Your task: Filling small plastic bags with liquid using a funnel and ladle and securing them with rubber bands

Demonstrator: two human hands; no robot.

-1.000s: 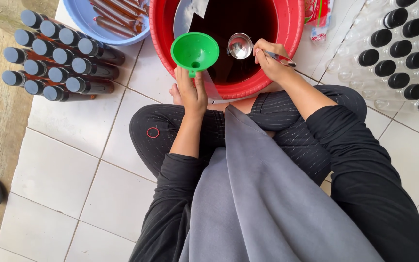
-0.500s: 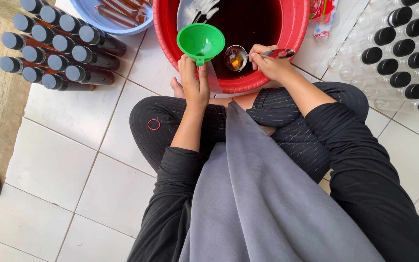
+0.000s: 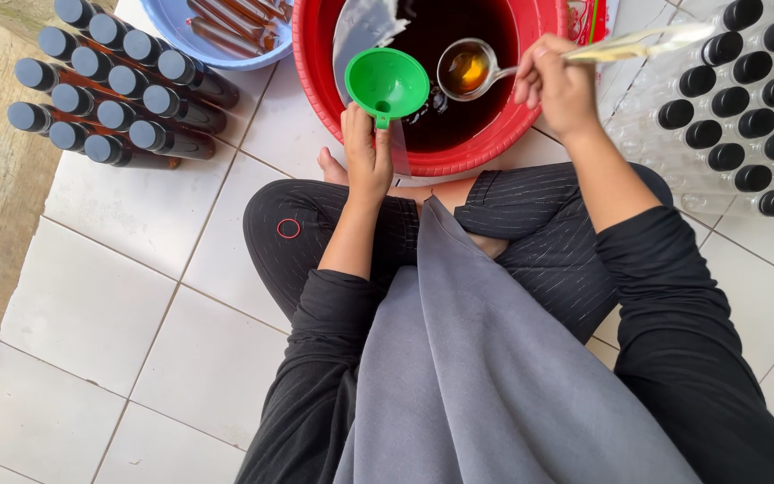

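I sit cross-legged on white tiles before a red basin (image 3: 333, 99) of dark brown liquid. My left hand (image 3: 366, 152) grips a bottle topped by a green funnel (image 3: 387, 83) at the basin's near rim; the bottle itself is mostly hidden by my fingers. My right hand (image 3: 559, 85) holds a metal ladle (image 3: 466, 68) by its handle. The ladle's bowl carries amber liquid and hovers just right of the funnel, above the basin.
Filled dark bottles with grey caps (image 3: 100, 85) lie in rows at the upper left. A blue basin (image 3: 217, 31) holding more bottles sits behind them. Clear bottles with black caps (image 3: 736, 99) lie at the upper right. A concrete strip borders the tiles on the left.
The ladle dipped into the liquid and has come up filled, level with the funnel. My left hand kept the funnel and bottle at the basin's rim.
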